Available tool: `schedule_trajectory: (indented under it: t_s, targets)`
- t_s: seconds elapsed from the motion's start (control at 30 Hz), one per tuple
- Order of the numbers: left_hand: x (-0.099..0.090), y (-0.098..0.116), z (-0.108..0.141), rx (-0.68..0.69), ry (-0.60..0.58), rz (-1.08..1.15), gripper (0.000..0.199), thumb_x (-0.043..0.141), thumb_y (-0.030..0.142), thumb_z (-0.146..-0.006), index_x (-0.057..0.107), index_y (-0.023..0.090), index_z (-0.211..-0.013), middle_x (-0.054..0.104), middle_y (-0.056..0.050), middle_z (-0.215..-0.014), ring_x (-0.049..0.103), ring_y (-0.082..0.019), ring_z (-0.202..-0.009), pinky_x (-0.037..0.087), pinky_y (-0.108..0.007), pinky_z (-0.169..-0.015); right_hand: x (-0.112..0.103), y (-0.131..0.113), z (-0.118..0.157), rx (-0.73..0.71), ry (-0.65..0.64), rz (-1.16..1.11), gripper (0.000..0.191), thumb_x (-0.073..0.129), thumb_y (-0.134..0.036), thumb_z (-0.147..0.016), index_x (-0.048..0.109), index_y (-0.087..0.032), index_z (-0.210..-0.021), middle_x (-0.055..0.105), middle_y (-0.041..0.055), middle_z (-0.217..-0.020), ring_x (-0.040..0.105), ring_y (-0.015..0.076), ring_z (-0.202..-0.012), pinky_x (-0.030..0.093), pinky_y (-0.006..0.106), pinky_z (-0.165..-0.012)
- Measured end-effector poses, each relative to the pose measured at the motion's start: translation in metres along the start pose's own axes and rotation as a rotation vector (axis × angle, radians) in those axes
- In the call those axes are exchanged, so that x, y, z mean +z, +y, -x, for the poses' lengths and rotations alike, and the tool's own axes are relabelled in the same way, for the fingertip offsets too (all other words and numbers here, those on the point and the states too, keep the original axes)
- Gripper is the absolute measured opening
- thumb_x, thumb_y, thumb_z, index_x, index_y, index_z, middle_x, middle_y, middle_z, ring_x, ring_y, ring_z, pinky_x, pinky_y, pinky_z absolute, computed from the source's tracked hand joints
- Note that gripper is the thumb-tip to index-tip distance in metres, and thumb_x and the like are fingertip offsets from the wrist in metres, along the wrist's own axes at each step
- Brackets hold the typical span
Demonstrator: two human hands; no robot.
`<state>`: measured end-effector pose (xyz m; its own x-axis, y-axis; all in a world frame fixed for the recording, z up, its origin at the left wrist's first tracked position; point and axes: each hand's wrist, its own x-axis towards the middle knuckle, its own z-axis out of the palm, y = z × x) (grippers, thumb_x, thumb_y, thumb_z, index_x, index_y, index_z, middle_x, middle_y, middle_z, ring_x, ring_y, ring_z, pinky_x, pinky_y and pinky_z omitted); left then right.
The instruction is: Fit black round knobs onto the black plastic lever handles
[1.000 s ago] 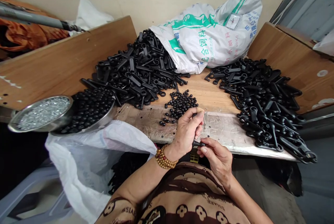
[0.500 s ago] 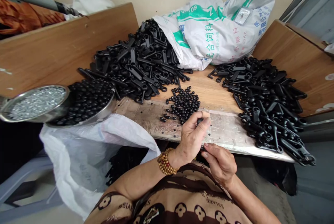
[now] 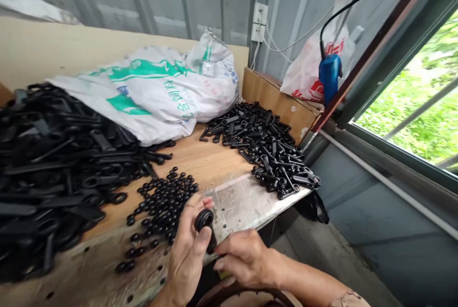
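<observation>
My left hand (image 3: 188,249) is closed round a black plastic lever (image 3: 203,220), its ring-shaped end standing up between thumb and fingers. At the lever's lower end, my right hand (image 3: 245,257) pinches with thumb and forefinger; whether a small part is also in that pinch is hidden. Both hands are over the front edge of the bench. Just behind the left hand lies a spread of small black balls (image 3: 168,197). Similar black levers form a large heap (image 3: 71,164) at left and a smaller pile (image 3: 268,149) at right.
A white and green woven sack (image 3: 153,87) lies behind the heaps on the wooden bench (image 3: 214,159). A wooden side board (image 3: 275,101) bounds the right end. Beyond it hang a plastic bag (image 3: 304,68) and a blue corded tool (image 3: 329,78) beside a window.
My view has swung right, so the metal bowls have left the picture and the window has entered. The lever's ring end now shows in my left hand; both hands stay together on it.
</observation>
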<state>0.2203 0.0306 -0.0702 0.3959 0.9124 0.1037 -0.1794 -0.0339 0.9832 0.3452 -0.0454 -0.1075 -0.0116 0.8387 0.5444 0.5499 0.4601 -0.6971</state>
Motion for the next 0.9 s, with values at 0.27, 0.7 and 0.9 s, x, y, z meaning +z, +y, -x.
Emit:
schedule_trajectory:
  t_s: [0.27, 0.7, 0.9]
  targets:
    - [-0.036, -0.011, -0.017, -0.081, 0.219, 0.055, 0.032, 0.068, 0.037, -0.070, 0.063, 0.019, -0.096, 0.063, -0.004, -0.106, 0.052, -0.021, -0.107, 0.047, -0.022, -0.076, -0.143, 0.054, 0.032, 0.265, 0.333, 0.699, 0.016, 0.052, -0.028, -0.086, 0.064, -0.017, -0.089, 0.067, 0.0043, -0.076, 0.061, 0.0139, -0.065, 0.044, 0.023, -0.063]
    - [-0.057, -0.022, -0.003, -0.155, 0.098, -0.125, 0.035, 0.071, 0.042, -0.067, 0.065, 0.021, -0.094, 0.067, -0.002, -0.099, 0.060, -0.016, -0.096, 0.049, -0.015, -0.081, -0.162, 0.093, -0.034, 0.510, -0.304, 1.152, 0.024, 0.041, -0.030, -0.089, 0.064, -0.021, -0.092, 0.065, 0.0038, -0.084, 0.060, 0.0145, -0.074, 0.030, 0.022, -0.054]
    - [-0.079, -0.025, 0.003, -0.153, 0.085, -0.180, 0.035, 0.068, 0.042, -0.070, 0.063, 0.022, -0.099, 0.066, -0.002, -0.099, 0.059, -0.016, -0.097, 0.047, -0.017, -0.087, -0.158, 0.103, -0.056, 0.520, -0.399, 1.169, 0.020, 0.045, -0.026, -0.085, 0.064, -0.021, -0.091, 0.066, 0.0056, -0.088, 0.062, 0.0170, -0.076, 0.031, 0.022, -0.054]
